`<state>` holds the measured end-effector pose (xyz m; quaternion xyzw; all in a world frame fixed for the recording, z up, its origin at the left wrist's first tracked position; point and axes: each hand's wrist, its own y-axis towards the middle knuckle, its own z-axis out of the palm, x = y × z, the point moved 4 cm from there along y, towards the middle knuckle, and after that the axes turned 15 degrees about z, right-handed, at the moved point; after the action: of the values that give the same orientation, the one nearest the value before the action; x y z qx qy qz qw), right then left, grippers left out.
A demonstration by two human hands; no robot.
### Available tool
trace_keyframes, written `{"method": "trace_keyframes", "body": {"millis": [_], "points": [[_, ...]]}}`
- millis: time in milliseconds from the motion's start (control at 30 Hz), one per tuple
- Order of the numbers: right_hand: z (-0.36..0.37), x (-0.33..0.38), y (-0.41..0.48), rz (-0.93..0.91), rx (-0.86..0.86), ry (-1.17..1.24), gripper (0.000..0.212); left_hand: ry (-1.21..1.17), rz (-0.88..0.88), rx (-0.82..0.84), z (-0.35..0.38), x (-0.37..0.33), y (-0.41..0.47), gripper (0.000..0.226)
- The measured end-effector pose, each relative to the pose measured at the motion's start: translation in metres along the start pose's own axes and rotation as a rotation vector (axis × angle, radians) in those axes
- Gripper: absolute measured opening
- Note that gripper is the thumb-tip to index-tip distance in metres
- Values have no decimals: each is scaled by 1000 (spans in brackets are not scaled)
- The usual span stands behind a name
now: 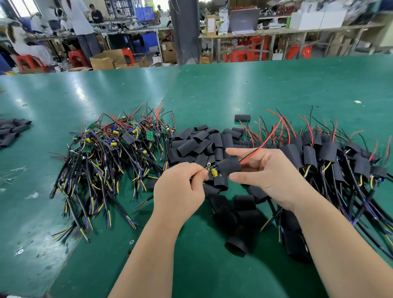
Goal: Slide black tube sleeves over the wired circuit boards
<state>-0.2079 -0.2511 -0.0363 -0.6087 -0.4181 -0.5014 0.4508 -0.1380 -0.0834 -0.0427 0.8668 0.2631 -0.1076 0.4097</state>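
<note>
Where the sleeve (230,166) covers the board (213,171), we see only one end — left hand (178,187) pinches that end, right hand (269,174) grips the sleeve between thumb and fingers.

The desk (210,91) is shiny green, the tube sleeves (197,144) matte black, the wires (274,127) mostly red and black, some yellow and blue, and the stools (28,62) bright orange-red.

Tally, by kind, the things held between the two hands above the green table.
black flexible tube sleeve: 1
small green wired circuit board with a yellow capacitor: 1
Total: 2
</note>
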Motion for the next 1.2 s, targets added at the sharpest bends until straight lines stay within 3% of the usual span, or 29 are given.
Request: {"method": "trace_keyframes", "body": {"millis": [300, 467, 667, 800, 1033, 1200], "points": [[8, -8, 4, 57, -160, -1, 31, -37, 111, -43, 4, -8, 0, 17], [10, -11, 6, 140, -92, 293, 28, -224, 4, -162, 3, -7, -1, 7], [13, -9, 5, 227, 25, 552, 27, -317, 33, -217, 2, -12, 1, 11], [15, -10, 5, 265, 66, 650, 37, -353, 7, -193, 2, -11, 2, 16], [20, -16, 9, 281, 137, 738, 19, -350, -27, -161, 2, -11, 2, 18], [22, -19, 12, 294, 159, 772, 20, -361, -127, -134, 5, -7, 3, 23]]}}
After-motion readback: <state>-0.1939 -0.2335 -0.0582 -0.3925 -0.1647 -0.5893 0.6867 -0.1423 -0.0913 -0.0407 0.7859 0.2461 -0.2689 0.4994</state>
